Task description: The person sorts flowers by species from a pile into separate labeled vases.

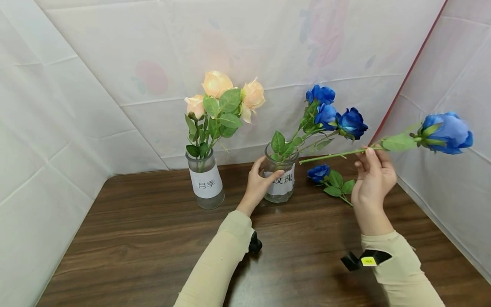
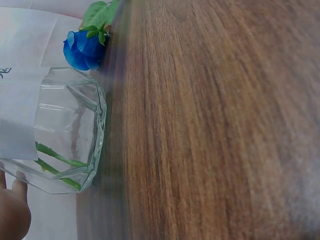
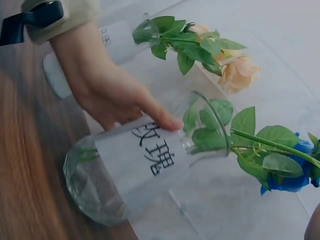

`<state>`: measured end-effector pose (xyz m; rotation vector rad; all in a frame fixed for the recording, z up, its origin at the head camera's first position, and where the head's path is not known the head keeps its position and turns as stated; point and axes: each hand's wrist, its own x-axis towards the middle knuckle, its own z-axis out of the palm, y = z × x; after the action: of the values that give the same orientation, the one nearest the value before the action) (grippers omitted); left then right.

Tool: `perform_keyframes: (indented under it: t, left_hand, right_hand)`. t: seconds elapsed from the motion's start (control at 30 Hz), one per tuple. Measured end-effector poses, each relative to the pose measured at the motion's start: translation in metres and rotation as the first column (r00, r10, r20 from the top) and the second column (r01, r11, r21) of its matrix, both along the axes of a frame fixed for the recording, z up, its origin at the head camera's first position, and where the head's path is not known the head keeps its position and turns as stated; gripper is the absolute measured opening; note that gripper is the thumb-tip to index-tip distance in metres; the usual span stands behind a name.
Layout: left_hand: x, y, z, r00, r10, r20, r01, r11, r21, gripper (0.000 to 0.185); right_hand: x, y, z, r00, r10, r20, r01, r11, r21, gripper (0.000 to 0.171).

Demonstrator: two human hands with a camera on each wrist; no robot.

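My left hand holds the side of a glass jar, thumb across its white paper label. Inside the jar stand several blue roses, leaning right, their cut stem ends showing through the glass in the left wrist view. To the right, my right hand pinches the green stem of another blue rose. That stem lies almost level, bloom to the right, its bare tip near the jar's rim. On the table below it lies a further blue rose with green leaves.
Left of the jar stands a taller glass vase with a white label, holding peach roses. Both stand on a dark wooden table. White cloth hangs behind and along both sides.
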<state>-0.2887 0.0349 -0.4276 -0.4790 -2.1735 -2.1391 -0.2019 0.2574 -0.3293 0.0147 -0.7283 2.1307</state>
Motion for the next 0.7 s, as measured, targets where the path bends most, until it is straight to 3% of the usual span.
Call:
perform_keyframes:
  t: [0.4, 0.7]
  left_hand:
    - [0.0, -0.001, 0.001, 1.0, -0.006, 0.004, 0.006, 1.0, -0.007, 0.074]
    - [0.001, -0.001, 0.001, 1.0, 0.001, 0.003, -0.001, 1.0, -0.004, 0.072]
  right_hand:
    - [-0.022, -0.04, -0.01, 1.0, 0.016, -0.001, -0.016, 0.995, 0.094, 0.009]
    - [-0.033, -0.061, -0.021, 0.996, -0.017, 0.086, 0.0, 0.98, 0.199, 0.006]
